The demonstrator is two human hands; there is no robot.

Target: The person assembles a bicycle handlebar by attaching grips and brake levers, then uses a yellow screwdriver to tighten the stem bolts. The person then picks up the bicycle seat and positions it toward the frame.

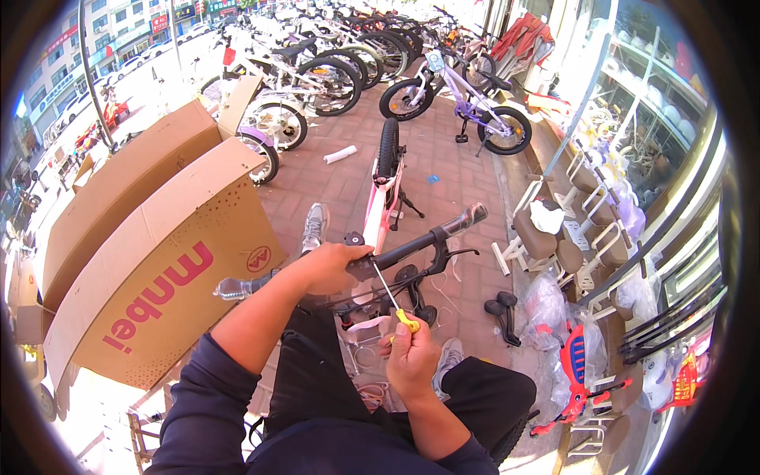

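Note:
A pink and white bicycle (378, 207) stands between my legs, its black handlebar (413, 248) lying across in front of me. The bar's grips are wrapped in clear plastic, and a brake lever (459, 253) sits on its right side. Closed round the middle of the bar is my left hand (328, 269); some fingertips are hidden. My right hand (412, 360) grips a screwdriver (408, 321) by its yellow handle. Its thin metal shaft slants up and left, the tip reaching the handlebar beside my left fingers; the exact contact point is too small to make out.
Large open cardboard boxes (178, 277) stand at the left. A pair of black pedals (502, 313) lies on the brick paving to the right, near plastic wrap (545, 305) and a red and blue toy vehicle (575, 368). Beyond stand a lilac bicycle (475, 107) and rows of other bicycles.

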